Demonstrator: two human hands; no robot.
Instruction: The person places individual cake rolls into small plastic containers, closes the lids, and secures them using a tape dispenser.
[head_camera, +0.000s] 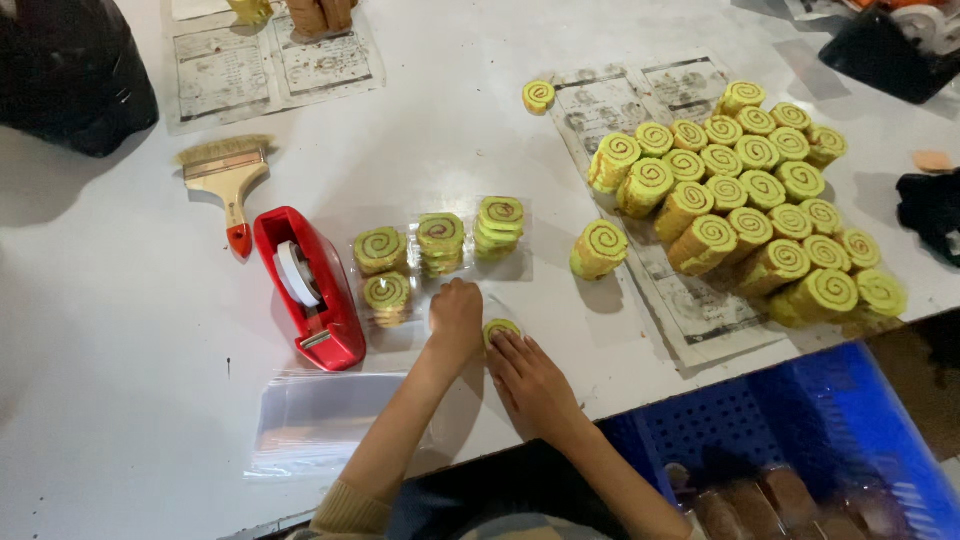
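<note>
My left hand (455, 318) rests closed on the white table, beside a clear plastic tray (440, 300) holding stacks of green-and-yellow spiral roll slices (440, 243). My right hand (530, 378) lies flat, its fingertips on a single spiral slice (500, 328) at the tray's front right corner. Whether the fingers grip that slice or only touch it is unclear. A large pile of the same spiral rolls (745, 205) sits on printed paper to the right, with one lone stack (598, 249) nearer the tray.
A red tape dispenser (305, 290) stands left of the tray, a paintbrush (232, 175) beyond it. Clear plastic bags (320, 420) lie by the table's front edge. A blue perforated crate (800, 440) sits below right. A black object (70, 70) is at far left.
</note>
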